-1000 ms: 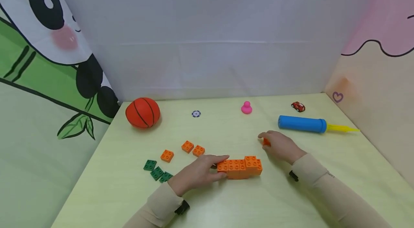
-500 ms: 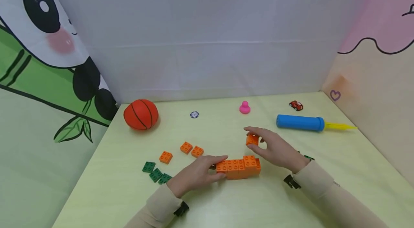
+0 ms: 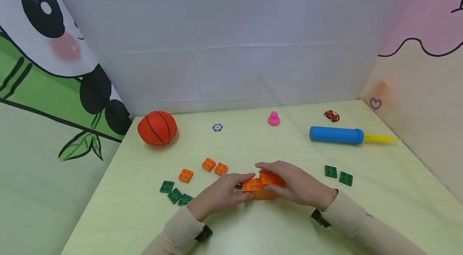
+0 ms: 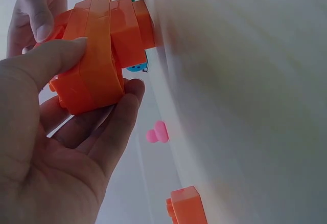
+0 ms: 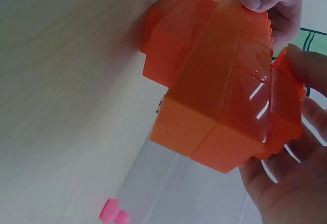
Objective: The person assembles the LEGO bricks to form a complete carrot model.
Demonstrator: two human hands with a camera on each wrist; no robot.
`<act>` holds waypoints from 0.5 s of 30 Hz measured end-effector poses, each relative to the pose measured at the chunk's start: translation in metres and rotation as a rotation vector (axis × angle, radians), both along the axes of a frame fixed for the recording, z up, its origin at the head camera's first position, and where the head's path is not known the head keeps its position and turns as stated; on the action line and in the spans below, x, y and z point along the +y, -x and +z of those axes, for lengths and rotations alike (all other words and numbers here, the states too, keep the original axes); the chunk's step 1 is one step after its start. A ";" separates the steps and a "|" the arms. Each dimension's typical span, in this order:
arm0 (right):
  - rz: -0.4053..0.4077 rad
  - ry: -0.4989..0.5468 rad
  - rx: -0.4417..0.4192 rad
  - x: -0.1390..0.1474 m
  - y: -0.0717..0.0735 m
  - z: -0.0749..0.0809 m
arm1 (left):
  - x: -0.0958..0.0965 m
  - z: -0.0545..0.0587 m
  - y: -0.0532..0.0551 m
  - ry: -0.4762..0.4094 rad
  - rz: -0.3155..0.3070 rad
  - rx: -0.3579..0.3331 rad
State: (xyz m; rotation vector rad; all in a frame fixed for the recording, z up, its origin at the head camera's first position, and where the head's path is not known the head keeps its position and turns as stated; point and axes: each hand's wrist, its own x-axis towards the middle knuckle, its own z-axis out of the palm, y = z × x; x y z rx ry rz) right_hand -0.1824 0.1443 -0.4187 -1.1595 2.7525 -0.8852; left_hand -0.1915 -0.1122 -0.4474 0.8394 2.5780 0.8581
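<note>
An assembly of orange building bricks (image 3: 265, 194) stands on the table before me, wider at the top than at its base in both wrist views. My left hand (image 3: 219, 194) grips its left end, thumb on the near side and fingers on the far side. On the assembly's top, my right hand (image 3: 302, 182) pinches a small orange brick (image 3: 267, 178) between thumb and fingers. In the right wrist view this brick (image 5: 287, 109) touches the upper layer; whether it is fully pressed down I cannot tell. The right hand hides the assembly's right end in the head view.
Loose orange bricks (image 3: 186, 175) and green bricks (image 3: 175, 195) lie left of the left hand. Two green bricks (image 3: 330, 171) lie at right. Further back are a basketball (image 3: 157, 128), a chip (image 3: 217, 127), a pink toy (image 3: 273, 119), a blue pump (image 3: 336, 135) and a toy car (image 3: 331, 115).
My right hand has carried the small orange brick leftward from the table's right side onto the assembly. Two green bricks at right are now uncovered. The left hand keeps its grip in place.
</note>
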 end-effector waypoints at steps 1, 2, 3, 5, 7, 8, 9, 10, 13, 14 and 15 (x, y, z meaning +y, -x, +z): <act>-0.002 -0.001 -0.001 0.000 0.000 -0.001 | 0.000 0.000 0.000 -0.001 -0.003 0.005; -0.004 -0.003 -0.003 0.000 0.000 -0.001 | 0.000 0.000 0.000 -0.003 -0.005 0.010; -0.009 -0.002 -0.006 0.001 0.000 -0.002 | 0.000 0.000 0.000 -0.004 -0.008 0.014; -0.021 -0.001 -0.012 0.001 0.000 -0.003 | 0.000 -0.001 0.000 -0.006 -0.013 0.021; -0.032 0.005 -0.022 0.001 -0.001 -0.005 | 0.000 -0.001 0.000 -0.005 -0.014 0.019; -0.037 0.009 -0.025 0.001 -0.001 -0.007 | 0.000 -0.001 0.000 -0.005 -0.014 0.017; -0.042 0.014 -0.029 0.001 -0.001 -0.008 | 0.000 -0.001 0.000 -0.005 -0.015 0.015; -0.044 0.017 -0.034 0.001 -0.001 -0.009 | 0.000 -0.001 0.000 -0.005 -0.014 0.012; -0.048 0.022 -0.054 0.001 0.000 -0.011 | 0.000 -0.002 0.001 -0.011 -0.017 0.009; -0.048 0.019 -0.060 0.001 0.001 -0.012 | 0.000 -0.002 0.001 -0.014 -0.018 0.008; -0.050 0.016 -0.067 0.001 0.001 -0.012 | 0.000 -0.002 0.001 -0.019 -0.020 0.008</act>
